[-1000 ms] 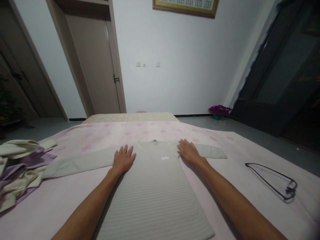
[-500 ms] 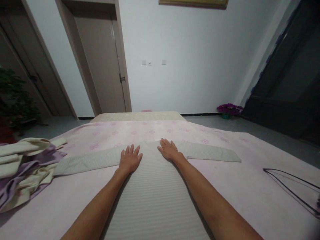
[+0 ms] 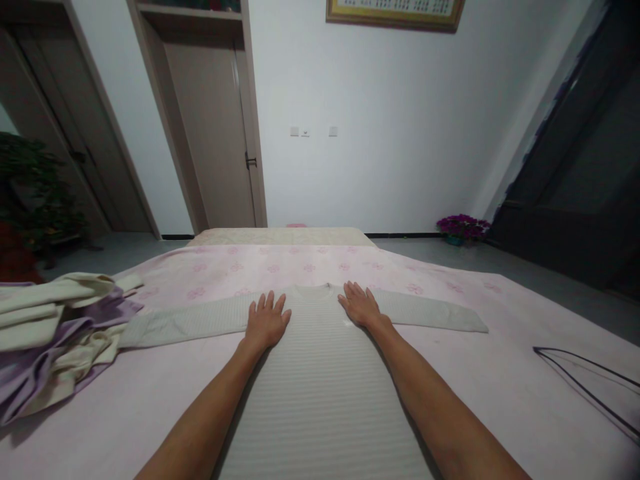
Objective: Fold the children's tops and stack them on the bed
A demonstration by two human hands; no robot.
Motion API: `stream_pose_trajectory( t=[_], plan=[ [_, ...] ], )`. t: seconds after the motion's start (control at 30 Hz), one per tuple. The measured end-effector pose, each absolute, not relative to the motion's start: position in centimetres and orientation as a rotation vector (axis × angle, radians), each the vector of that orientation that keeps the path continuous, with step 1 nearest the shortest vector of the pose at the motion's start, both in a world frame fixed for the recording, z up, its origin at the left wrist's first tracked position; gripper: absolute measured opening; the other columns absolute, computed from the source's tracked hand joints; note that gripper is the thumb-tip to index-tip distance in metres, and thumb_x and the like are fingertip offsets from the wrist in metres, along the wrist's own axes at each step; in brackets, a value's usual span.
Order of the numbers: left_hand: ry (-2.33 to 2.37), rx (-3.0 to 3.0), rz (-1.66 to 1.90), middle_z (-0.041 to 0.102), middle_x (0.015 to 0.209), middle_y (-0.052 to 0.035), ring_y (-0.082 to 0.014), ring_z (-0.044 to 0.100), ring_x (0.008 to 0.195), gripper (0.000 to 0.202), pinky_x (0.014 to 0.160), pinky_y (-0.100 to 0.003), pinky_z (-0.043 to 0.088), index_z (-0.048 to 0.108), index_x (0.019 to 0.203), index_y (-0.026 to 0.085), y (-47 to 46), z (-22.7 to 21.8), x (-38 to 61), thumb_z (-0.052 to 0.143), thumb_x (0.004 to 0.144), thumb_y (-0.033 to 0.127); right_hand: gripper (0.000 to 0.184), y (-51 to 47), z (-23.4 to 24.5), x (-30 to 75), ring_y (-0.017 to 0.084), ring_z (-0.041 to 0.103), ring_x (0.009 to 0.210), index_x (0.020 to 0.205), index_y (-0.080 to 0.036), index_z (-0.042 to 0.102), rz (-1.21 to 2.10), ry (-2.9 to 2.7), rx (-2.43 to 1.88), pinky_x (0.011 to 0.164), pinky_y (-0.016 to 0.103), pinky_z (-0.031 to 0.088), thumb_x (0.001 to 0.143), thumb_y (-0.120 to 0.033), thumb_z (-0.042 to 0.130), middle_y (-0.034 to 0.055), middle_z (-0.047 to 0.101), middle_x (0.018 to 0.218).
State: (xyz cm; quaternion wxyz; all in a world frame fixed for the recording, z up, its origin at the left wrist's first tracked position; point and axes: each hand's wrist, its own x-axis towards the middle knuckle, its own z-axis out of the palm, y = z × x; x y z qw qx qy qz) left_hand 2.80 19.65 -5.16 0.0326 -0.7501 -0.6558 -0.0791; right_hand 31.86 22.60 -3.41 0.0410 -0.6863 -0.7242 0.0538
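Note:
A pale grey-green striped long-sleeved shirt [image 3: 320, 387] lies spread flat, its neckline at the far end and both sleeves stretched out sideways. My left hand [image 3: 267, 320] rests flat on its left shoulder, fingers spread. On the right shoulder, close to the neckline, my right hand [image 3: 361, 305] lies palm down with its fingers stretched out. Neither hand grips the cloth. The near end of the shirt runs out of view at the bottom, between my forearms.
Under the shirt is a pink flower-patterned sheet [image 3: 475, 387]. Crumpled cream and purple clothes [image 3: 65, 333] are heaped at the left, touching the left cuff. A black wire hanger [image 3: 575, 373] lies at the right. Beyond stand a door [image 3: 210, 133] and purple flowers [image 3: 464, 227].
My right hand has slid right, away from the neckline, over the right shoulder. My left hand stays on the left shoulder. The view has tilted up slightly.

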Motion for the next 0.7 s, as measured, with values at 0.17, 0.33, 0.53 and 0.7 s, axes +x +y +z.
stream_pose_trajectory(
  t=[0.17,0.33,0.53,0.7],
  plan=[
    [-2.017,-2.322,-0.267,0.028,0.162,-0.0154,-0.0373,0.026,0.147,0.062,0.115,-0.058,0.020,0.035,0.154,0.025,19.7,-5.3,2.8,0.029,0.100,0.054,0.069,22.3,-2.8,32.2,0.025,0.009,0.153,0.158,-0.009,0.020,0.116,-2.106,-2.236,0.121,0.049,0.000,0.102,-0.050,0.020,0.0125,0.015,0.165],
    [-2.037,-2.318,-0.334,0.028,0.162,-0.0150,-0.0373,0.026,0.148,0.061,0.116,-0.059,0.018,0.038,0.153,0.024,19.6,-5.3,2.8,0.031,0.099,0.052,0.071,18.5,-2.6,29.7,0.027,0.003,0.153,0.159,-0.008,0.015,0.045,-2.127,-2.173,0.121,0.049,-0.002,0.102,-0.050,0.020,0.0128,0.011,0.166],
    [-2.019,-2.358,-0.445,0.034,0.159,-0.0151,-0.0346,0.029,0.146,0.061,0.117,-0.056,0.019,0.038,0.151,0.020,19.3,-4.9,2.4,0.038,0.098,0.049,0.077,11.1,-2.7,27.2,0.031,0.008,0.152,0.158,-0.006,0.022,0.260,-2.262,-2.079,0.122,0.050,0.008,0.100,-0.057,0.020,0.0153,0.015,0.164],
    [-2.049,-2.379,-0.506,0.039,0.157,-0.0113,-0.0257,0.033,0.146,0.059,0.119,-0.047,0.023,0.035,0.153,0.019,19.0,-4.6,1.8,0.034,0.101,0.046,0.074,7.6,-3.2,26.7,0.029,0.008,0.153,0.157,-0.010,0.027,0.149,-2.349,-1.921,0.122,0.048,0.005,0.100,-0.058,0.022,0.0129,0.014,0.165]
  ],
)
